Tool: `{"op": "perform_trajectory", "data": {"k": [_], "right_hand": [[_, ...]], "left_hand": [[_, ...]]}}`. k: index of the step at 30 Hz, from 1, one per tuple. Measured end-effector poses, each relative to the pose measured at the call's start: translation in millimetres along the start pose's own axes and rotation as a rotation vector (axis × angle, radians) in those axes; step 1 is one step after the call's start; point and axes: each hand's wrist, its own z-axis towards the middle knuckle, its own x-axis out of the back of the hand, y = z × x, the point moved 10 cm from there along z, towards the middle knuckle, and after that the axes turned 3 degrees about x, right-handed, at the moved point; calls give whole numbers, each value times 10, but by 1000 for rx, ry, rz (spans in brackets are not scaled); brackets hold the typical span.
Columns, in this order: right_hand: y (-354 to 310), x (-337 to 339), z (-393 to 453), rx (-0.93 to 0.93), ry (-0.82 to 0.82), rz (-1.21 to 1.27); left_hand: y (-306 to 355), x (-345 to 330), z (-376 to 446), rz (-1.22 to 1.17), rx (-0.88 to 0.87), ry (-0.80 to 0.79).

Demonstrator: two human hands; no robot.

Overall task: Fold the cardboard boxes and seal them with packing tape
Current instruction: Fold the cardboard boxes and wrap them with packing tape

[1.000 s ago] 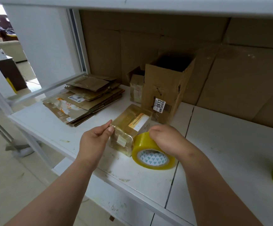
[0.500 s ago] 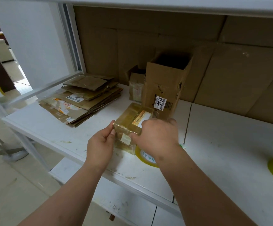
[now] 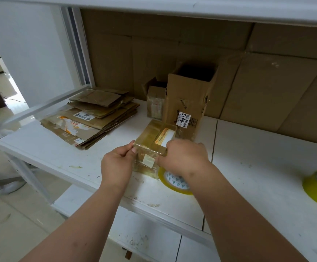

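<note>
Small taped box (image 3: 154,143) held on tabletop (image 3: 258,167), near front edge: left corner pinched by left hand (image 3: 117,165), right end gripped by right hand (image 3: 184,157). Tape roll (image 3: 174,181) laid flat just beside box.

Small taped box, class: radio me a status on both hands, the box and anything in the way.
Left hand pinching small taped box at its near left corner. Right hand gripping its right side. Tape roll flat on the table, under right wrist. Nothing blocking.
</note>
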Motion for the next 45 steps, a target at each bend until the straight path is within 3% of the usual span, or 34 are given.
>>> {"op": "perform_trajectory", "data": {"k": [4,7,12,15,18,28,45], "right_hand": [[-87,33,-14,-20,62,-12],[-4,14,-51,-35,-5,38],[201,76,-184,-24,-205,556],[367,-23,-269,-50,-269,875],[478,-171,-299,-82,-229,1068],[401,-493,-506,27,-239,1564],[265,-604,-707,142,-278,1618]], "left_hand": [[151,-6,-59,165,-62,8],[329,-134,-193,341,-200,-71],[384,-506,-330,438,-274,-312],[397,-443,-218,463,-260,-234],[462,-437,-135,497,-277,-178],[637,-509,93,706,-309,-248],[666,-494,263,678,-319,-267]]}}
